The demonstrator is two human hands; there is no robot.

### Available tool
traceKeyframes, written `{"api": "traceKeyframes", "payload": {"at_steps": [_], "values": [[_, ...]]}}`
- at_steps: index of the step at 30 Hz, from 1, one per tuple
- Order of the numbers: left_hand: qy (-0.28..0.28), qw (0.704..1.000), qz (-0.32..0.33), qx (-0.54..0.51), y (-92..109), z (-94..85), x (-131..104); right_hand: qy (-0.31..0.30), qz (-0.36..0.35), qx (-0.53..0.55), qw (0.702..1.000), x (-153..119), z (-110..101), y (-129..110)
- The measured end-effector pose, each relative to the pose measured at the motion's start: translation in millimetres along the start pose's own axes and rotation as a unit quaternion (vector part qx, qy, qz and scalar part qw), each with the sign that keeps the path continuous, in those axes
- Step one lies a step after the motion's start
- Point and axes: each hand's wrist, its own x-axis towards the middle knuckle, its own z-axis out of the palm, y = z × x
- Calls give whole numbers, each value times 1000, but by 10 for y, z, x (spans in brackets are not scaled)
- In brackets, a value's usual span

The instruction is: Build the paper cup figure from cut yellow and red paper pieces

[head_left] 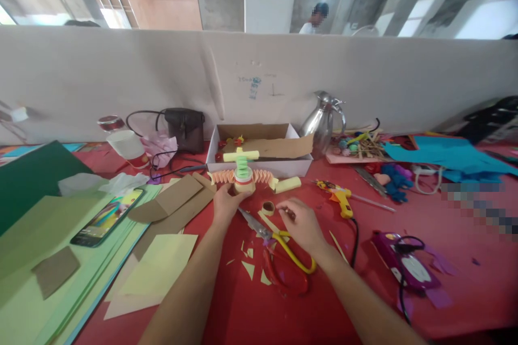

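My left hand (227, 205) grips the base of a paper figure (243, 177), its fingers wrapped round the lower side. The figure has a cup-like body with a red band, a folded green paper neck, orange accordion-fold arms and a yellow paper roll across the top. My right hand (300, 222) is curled with its fingertips together; whatever they may hold is hidden. Just left of those fingertips is a small rolled paper ring (267, 207). Between my hands lie scissors (263, 230) with yellow and red handles, among yellow paper scraps (248, 269).
Behind the figure stands an open cardboard box (259, 166), with a steel jug (319, 124) beside it. A yellow glue gun (343, 202) and a purple device (404, 261) lie right. Coloured paper sheets (162, 264) and a phone (109, 218) lie left.
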Motion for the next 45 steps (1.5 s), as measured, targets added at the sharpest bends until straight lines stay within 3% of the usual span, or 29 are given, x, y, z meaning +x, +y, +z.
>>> {"api": "traceKeyframes", "payload": {"at_steps": [14, 18, 22, 25, 30, 33, 36, 39, 45], "values": [[2, 995, 14, -102, 77, -29, -42, -75, -17, -133, 988, 139, 115, -72], [30, 992, 22, -118, 196, -129, -26, -100, 1, -183, 978, 152, 114, -69], [51, 988, 28, -146, 345, -290, -34, -92, 56, -264, 959, 173, -20, -105], [70, 984, 21, -162, 437, -394, -58, -84, 34, -325, 942, 241, -57, -196], [103, 984, 4, -148, 473, -489, -136, -148, -83, -308, 936, 505, 270, -381], [105, 986, 6, -131, 445, -512, -203, -176, -109, -303, 930, 677, 540, -434], [94, 986, 12, -138, 407, -511, -259, -183, -115, -311, 926, 755, 662, -476], [82, 983, 3, -165, 381, -489, -289, -177, -114, -323, 923, 658, 566, -541], [67, 982, 0, -176, 399, -438, -305, -157, -91, -320, 930, 128, -21, -452]]}}
